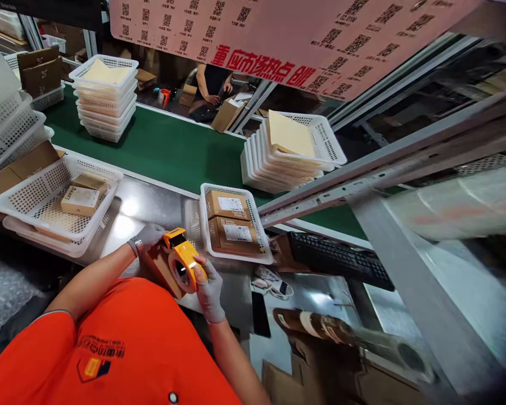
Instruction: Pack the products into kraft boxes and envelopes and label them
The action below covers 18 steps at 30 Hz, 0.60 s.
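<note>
Gripping the orange tape dispenser (pixel 188 251) over the brown box (pixel 163 269) in curled fingers of the right hand (pixel 209 288) — steadying one end, presumably against slipping, with the left hand (pixel 152 235), too hidden to judge how closed

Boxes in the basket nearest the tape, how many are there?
2: one box at the far end of the basket, the other box nearer the right hand. More could be hidden underneath.

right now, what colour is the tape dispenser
The tape dispenser is yellow-orange; it shows in the head view, the only one here.
</note>
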Each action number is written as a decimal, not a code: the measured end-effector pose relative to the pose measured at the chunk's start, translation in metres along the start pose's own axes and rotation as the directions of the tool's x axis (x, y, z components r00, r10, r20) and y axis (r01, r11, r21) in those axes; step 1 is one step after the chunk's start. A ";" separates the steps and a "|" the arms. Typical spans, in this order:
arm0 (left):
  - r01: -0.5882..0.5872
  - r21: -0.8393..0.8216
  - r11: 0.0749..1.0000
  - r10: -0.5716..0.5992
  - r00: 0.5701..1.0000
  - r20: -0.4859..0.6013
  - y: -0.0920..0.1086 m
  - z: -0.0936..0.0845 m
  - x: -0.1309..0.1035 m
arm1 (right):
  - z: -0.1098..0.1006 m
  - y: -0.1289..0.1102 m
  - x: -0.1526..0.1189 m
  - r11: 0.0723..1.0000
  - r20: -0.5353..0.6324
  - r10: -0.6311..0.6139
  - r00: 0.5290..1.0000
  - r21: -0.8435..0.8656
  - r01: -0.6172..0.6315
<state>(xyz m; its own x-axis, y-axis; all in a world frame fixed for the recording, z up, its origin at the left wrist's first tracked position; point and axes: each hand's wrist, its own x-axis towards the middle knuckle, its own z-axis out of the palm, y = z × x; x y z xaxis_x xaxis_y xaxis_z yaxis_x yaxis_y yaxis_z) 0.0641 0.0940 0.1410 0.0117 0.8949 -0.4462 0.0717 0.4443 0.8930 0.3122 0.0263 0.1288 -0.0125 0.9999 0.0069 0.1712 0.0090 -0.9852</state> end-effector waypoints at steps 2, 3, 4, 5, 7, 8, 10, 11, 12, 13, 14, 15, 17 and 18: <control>-0.048 0.086 0.995 0.054 0.996 -0.074 -0.009 -0.015 0.003 | -0.004 -0.016 0.001 1.000 0.141 0.028 0.990 -0.006 -0.028; -0.066 0.141 0.988 0.083 0.989 -0.121 -0.015 -0.025 0.006 | -0.008 -0.024 0.000 0.999 0.217 0.048 0.975 -0.032 -0.042; -0.071 0.202 0.977 0.107 0.979 -0.173 -0.022 -0.035 0.009 | -0.011 -0.031 0.000 0.996 0.280 0.071 0.957 -0.072 -0.053; -0.062 0.256 0.965 0.120 0.968 -0.221 -0.029 -0.046 0.013 | -0.015 -0.036 -0.001 0.991 0.319 0.098 0.943 -0.116 -0.064; -0.013 0.319 0.948 0.111 0.950 -0.293 -0.046 -0.063 0.021 | -0.021 -0.043 -0.003 0.982 0.322 0.141 0.936 -0.165 -0.091; 0.013 0.335 0.942 0.097 0.946 -0.309 -0.054 -0.067 0.025 | -0.023 -0.045 -0.004 0.980 0.309 0.155 0.938 -0.167 -0.106; 0.044 0.348 0.936 0.066 0.952 -0.298 -0.070 -0.067 0.030 | -0.023 -0.047 -0.005 0.978 0.293 0.174 0.940 -0.165 -0.130; 0.051 0.352 0.935 0.053 0.959 -0.279 -0.078 -0.063 0.031 | -0.022 -0.048 -0.004 0.975 0.302 0.185 0.935 -0.175 -0.137; 0.057 0.357 0.932 0.039 0.966 -0.256 -0.084 -0.057 0.031 | -0.020 -0.050 -0.003 0.972 0.313 0.196 0.929 -0.189 -0.141; 0.063 0.364 0.929 0.025 0.972 -0.233 -0.089 -0.052 0.030 | -0.018 -0.052 -0.002 0.969 0.323 0.204 0.924 -0.201 -0.144; 0.068 0.370 0.927 0.014 0.977 -0.214 -0.093 -0.047 0.029 | -0.016 -0.055 0.000 0.967 0.335 0.209 0.919 -0.208 -0.144; 0.070 0.375 0.924 0.008 0.979 -0.202 -0.096 -0.045 0.027 | -0.015 -0.057 0.002 0.967 0.345 0.210 0.915 -0.211 -0.143; 0.063 0.397 0.915 0.013 0.982 -0.186 -0.095 -0.046 0.022 | -0.013 -0.062 0.006 0.968 0.360 0.202 0.911 -0.213 -0.130; 0.054 0.412 0.909 0.022 0.984 -0.178 -0.092 -0.048 0.019 | -0.013 -0.063 0.008 0.969 0.366 0.197 0.909 -0.214 -0.124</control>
<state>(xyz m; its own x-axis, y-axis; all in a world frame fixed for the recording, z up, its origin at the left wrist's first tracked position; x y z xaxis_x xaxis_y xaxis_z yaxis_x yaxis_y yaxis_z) 0.0101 0.0726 0.0534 -0.1646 0.8978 -0.4085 0.4773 0.4350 0.7636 0.3145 0.0335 0.1935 -0.3383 0.9070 -0.2510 0.3781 -0.1132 -0.9188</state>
